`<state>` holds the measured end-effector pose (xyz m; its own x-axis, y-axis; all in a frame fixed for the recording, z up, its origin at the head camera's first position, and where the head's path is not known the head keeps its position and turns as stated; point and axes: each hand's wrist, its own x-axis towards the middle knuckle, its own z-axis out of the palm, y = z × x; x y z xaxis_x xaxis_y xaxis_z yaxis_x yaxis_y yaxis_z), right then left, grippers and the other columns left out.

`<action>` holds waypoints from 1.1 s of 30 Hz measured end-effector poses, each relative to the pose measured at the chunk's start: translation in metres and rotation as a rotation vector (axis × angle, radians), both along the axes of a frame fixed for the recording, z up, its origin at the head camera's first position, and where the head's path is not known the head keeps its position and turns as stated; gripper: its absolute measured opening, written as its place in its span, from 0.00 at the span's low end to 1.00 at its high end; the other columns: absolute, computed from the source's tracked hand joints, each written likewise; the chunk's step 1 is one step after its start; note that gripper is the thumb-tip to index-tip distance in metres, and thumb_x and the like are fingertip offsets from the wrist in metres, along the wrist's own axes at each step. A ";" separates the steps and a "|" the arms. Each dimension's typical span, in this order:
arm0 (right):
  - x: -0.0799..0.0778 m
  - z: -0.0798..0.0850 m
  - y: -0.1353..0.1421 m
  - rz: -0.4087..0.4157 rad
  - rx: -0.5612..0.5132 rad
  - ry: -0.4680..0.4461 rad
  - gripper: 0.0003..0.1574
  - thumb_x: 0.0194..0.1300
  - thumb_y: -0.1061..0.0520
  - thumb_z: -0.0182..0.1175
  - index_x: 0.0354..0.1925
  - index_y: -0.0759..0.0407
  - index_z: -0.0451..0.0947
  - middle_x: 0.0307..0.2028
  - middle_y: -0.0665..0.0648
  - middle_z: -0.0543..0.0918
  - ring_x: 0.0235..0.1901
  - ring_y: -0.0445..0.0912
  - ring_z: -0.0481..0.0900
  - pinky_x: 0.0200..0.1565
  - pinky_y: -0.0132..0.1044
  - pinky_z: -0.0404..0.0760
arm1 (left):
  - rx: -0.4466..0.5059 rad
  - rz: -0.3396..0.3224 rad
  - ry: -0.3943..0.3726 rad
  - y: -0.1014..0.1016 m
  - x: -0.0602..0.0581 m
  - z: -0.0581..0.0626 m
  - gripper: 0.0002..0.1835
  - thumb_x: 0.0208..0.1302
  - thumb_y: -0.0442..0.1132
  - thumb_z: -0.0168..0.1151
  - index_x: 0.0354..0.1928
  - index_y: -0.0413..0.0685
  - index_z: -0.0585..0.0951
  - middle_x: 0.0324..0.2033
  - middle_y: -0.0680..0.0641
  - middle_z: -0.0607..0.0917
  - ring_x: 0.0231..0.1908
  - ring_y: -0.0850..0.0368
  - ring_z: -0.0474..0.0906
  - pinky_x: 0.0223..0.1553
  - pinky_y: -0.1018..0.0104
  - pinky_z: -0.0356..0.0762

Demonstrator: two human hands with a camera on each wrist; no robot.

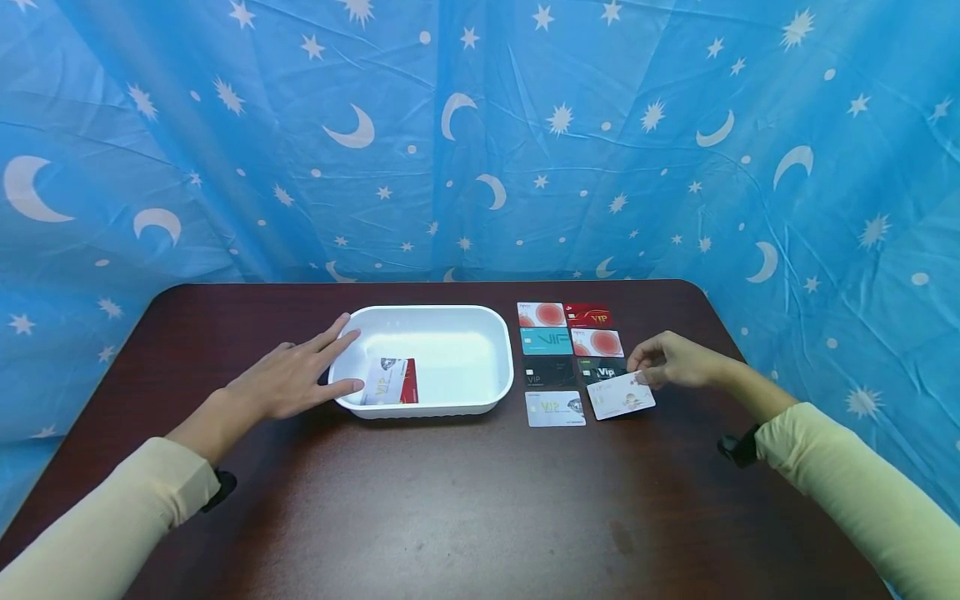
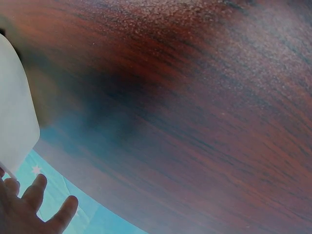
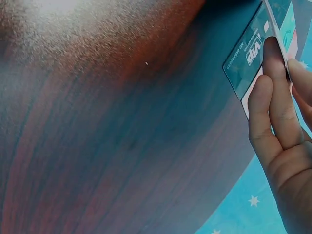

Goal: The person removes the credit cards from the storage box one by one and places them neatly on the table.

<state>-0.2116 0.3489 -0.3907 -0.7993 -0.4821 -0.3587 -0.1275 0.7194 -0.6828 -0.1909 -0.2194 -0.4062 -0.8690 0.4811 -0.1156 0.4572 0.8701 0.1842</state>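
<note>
My right hand point(image 1: 675, 360) pinches a white card point(image 1: 621, 396) between thumb and fingers, at the right column of cards; the right wrist view shows this card edge-on. Just beyond it lies a black VIP card point(image 1: 602, 367), partly covered by the held card. My left hand point(image 1: 303, 371) rests on the left rim of a white plastic tray point(image 1: 495, 400), its fingers spread and fairly straight. Inside the tray, a silver-white VIP card point(image 1: 384, 382) overlaps a red card point(image 1: 409, 383). In the left wrist view, only part of the left hand point(image 2: 29, 209) shows beside the tray wall.
Between tray and right hand, cards lie in two columns: a white card with a red circle point(image 1: 540, 314), a red VIP card point(image 1: 588, 315), a teal card point(image 1: 545, 341), another red-circle card point(image 1: 597, 342), a black card point(image 1: 549, 372) and a silver card point(image 1: 555, 408). A blue curtain point(image 1: 480, 167) hangs behind the dark table point(image 1: 420, 517).
</note>
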 end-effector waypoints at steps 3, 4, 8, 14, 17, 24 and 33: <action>0.002 -0.004 0.000 -0.002 -0.011 -0.018 0.07 0.65 0.65 0.64 0.42 0.66 0.81 0.32 0.56 0.81 0.35 0.50 0.78 0.41 0.43 0.86 | 0.004 -0.003 0.000 0.000 0.001 0.001 0.48 0.67 0.70 0.49 0.77 0.45 0.56 0.76 0.35 0.51 0.62 0.33 0.73 0.57 0.31 0.68; 0.002 -0.005 -0.001 -0.005 -0.013 -0.026 0.06 0.65 0.65 0.64 0.42 0.66 0.81 0.32 0.56 0.81 0.36 0.50 0.78 0.41 0.43 0.86 | 0.005 -0.004 0.000 0.000 0.000 0.001 0.47 0.67 0.70 0.49 0.77 0.45 0.56 0.76 0.35 0.52 0.61 0.33 0.73 0.57 0.31 0.68; 0.005 -0.008 -0.002 -0.015 -0.003 -0.038 0.06 0.65 0.65 0.64 0.41 0.65 0.80 0.32 0.56 0.81 0.35 0.49 0.78 0.40 0.41 0.85 | 0.006 -0.002 -0.005 0.001 0.001 0.001 0.48 0.67 0.70 0.49 0.77 0.45 0.56 0.76 0.35 0.51 0.62 0.33 0.72 0.57 0.30 0.67; 0.008 -0.014 -0.003 -0.012 0.021 -0.022 0.05 0.65 0.66 0.64 0.40 0.67 0.79 0.30 0.57 0.80 0.33 0.48 0.77 0.37 0.40 0.85 | 0.003 -0.001 -0.003 0.000 0.000 0.000 0.48 0.67 0.70 0.49 0.78 0.45 0.56 0.76 0.35 0.51 0.62 0.33 0.72 0.57 0.31 0.67; 0.008 -0.017 -0.004 -0.018 0.033 -0.027 0.05 0.65 0.67 0.64 0.40 0.66 0.79 0.30 0.56 0.81 0.33 0.48 0.78 0.37 0.40 0.86 | 0.004 -0.003 -0.001 0.000 0.000 -0.001 0.48 0.67 0.70 0.49 0.78 0.45 0.55 0.76 0.35 0.51 0.62 0.33 0.72 0.57 0.31 0.67; 0.010 -0.023 -0.006 -0.005 0.110 0.002 0.04 0.64 0.67 0.64 0.38 0.65 0.78 0.27 0.54 0.80 0.29 0.46 0.79 0.35 0.38 0.85 | 0.008 -0.008 0.004 0.000 0.000 -0.001 0.47 0.68 0.69 0.49 0.77 0.45 0.56 0.76 0.35 0.52 0.62 0.33 0.73 0.57 0.31 0.68; 0.013 -0.024 -0.009 -0.006 0.137 0.024 0.05 0.64 0.68 0.64 0.39 0.65 0.77 0.29 0.54 0.80 0.28 0.45 0.79 0.34 0.39 0.83 | 0.006 -0.010 0.001 0.000 0.000 0.000 0.47 0.68 0.70 0.49 0.78 0.45 0.55 0.77 0.35 0.51 0.63 0.33 0.71 0.57 0.31 0.67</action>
<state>-0.1989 0.3397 -0.4148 -0.8110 -0.4255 -0.4016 -0.1384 0.8064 -0.5749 -0.1912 -0.2196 -0.4060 -0.8642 0.4905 -0.1121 0.4661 0.8643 0.1891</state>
